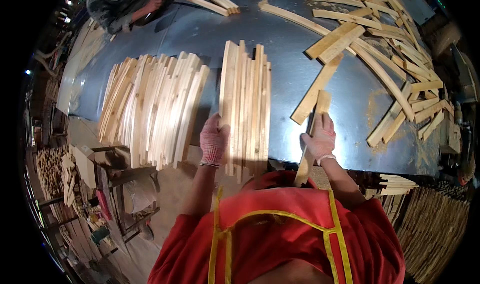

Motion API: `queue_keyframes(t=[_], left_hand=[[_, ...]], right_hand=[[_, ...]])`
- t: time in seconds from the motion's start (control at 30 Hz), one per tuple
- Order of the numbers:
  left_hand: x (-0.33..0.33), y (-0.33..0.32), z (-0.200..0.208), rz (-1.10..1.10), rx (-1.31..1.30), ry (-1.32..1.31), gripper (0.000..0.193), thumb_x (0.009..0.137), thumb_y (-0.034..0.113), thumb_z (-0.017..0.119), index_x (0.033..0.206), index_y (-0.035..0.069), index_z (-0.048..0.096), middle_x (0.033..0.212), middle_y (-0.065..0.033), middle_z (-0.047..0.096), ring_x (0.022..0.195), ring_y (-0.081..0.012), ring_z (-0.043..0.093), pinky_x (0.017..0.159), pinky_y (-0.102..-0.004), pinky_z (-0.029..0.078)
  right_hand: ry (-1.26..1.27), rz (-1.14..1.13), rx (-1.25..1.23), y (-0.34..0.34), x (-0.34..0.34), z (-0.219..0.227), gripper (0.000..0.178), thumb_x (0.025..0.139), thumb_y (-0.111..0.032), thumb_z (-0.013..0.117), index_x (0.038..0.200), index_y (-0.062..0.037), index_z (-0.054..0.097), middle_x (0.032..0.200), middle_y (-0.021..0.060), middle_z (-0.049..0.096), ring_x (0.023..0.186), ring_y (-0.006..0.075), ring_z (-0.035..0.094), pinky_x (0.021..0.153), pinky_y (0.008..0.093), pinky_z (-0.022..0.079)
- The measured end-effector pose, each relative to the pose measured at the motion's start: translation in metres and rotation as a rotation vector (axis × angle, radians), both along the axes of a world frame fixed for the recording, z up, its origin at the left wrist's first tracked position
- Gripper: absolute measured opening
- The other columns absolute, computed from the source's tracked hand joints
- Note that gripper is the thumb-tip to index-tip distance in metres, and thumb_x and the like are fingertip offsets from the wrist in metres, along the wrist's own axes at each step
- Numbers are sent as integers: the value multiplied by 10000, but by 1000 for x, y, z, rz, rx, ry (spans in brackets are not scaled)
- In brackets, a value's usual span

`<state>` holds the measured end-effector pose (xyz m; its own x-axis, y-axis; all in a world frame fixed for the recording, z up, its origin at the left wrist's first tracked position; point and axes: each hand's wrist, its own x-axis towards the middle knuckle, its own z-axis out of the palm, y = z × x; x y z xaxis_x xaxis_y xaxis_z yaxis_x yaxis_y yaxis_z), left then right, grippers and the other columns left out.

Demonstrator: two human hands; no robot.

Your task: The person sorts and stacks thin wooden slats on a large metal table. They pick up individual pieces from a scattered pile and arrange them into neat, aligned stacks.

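Note:
A row of pale wooden strips (245, 94), set on edge side by side, lies in front of me on the metal table, their near ends jutting past its edge. My left hand (214, 140), in a pinkish knit glove, is closed against the row's left side. My right hand (321, 138), gloved the same way, grips one wooden slat (323, 102) that points toward my body, thumb on its left side. Just beyond that slat lie another loose slat (316, 91) and a short, wide board (334, 43).
Left of the row stands a wider batch of strips (170, 104). A jumbled heap of slats (400, 49) covers the table's right side. Across the metal table (200, 34), another person's hands (156, 3) work near a few strips. More stacked wood (434, 229) stands below, at right.

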<state>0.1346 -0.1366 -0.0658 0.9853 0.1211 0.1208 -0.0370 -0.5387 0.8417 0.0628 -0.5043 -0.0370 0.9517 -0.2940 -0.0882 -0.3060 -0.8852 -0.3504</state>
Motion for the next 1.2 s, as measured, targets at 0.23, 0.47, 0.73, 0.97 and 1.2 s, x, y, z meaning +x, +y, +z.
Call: queue_keyframes(t=[0.23, 0.47, 0.73, 0.97, 1.2], left_hand=[[-13, 28, -33, -230, 288, 255, 553, 960, 363, 694, 1423, 81, 582, 1226, -238, 681, 1114, -430, 665, 957, -513, 546], [-25, -57, 58, -435, 44, 361, 838, 926, 456, 748, 1552, -9, 441, 1415, -239, 616, 1222, -351, 642, 1047, -421, 519], [-35, -106, 67, -391, -159, 452, 368, 945, 228, 703, 1281, 76, 693, 869, -91, 629, 738, -155, 564, 674, -351, 534], [-13, -20, 32, -9, 97, 125, 220, 919, 206, 679, 1068, 59, 610, 943, -214, 660, 873, -400, 682, 781, -503, 537], [-10, 13, 54, 66, 554, 188, 474, 935, 226, 655, 1382, 102, 560, 1206, -163, 690, 1022, -401, 704, 860, -519, 584]], right_hand=[[-147, -386, 871, -3, 9, 0, 705, 860, -82, 632, 1551, -69, 493, 1414, 193, 614, 1176, 299, 662, 1009, 366, 535], [-167, -187, 2004, -2, 57, 16, 659, 790, 35, 542, 1447, 63, 491, 1178, 204, 677, 1012, 336, 709, 923, 453, 635], [-250, -232, 566, 19, 106, 6, 706, 871, -301, 754, 1460, 13, 526, 1430, 217, 593, 1288, 360, 601, 1127, 483, 476], [-62, -350, 72, -25, 105, -17, 797, 761, -240, 759, 1492, -116, 465, 1512, 215, 487, 1300, 457, 570, 1098, 525, 487], [32, -236, 1813, -32, -6, 37, 811, 815, -87, 631, 1571, 22, 360, 1192, 173, 641, 972, 283, 698, 887, 386, 620]])
